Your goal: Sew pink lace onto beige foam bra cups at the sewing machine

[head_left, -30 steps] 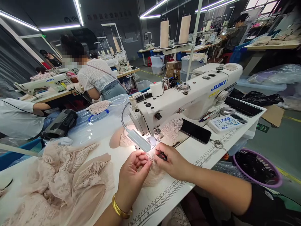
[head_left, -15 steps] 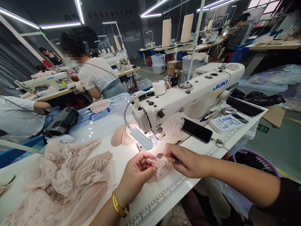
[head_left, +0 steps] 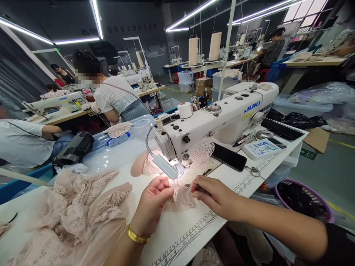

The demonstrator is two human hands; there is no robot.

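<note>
My left hand [head_left: 151, 207], with a gold bangle at the wrist, pinches the top of a small pink lace piece [head_left: 181, 197] and holds it up from the white table [head_left: 194, 229]. My right hand [head_left: 215, 195] is closed just right of the lace, fingertips at its edge, with a thin dark tool partly showing in its fingers. Both hands work under the lit gooseneck lamp [head_left: 165, 166], just in front of the needle of the white JUKI sewing machine [head_left: 222, 114].
A heap of pink lace garments [head_left: 74, 207] lies at the left. A black phone [head_left: 229, 157], a small panel [head_left: 260, 147] and snips [head_left: 253, 171] lie at the right. A purple basket [head_left: 305, 199] stands on the floor. Other people sew at machines behind.
My left hand has lifted the lace piece a little higher toward the lamp, and my right hand has slid closer to its edge. The view has shifted slightly.
</note>
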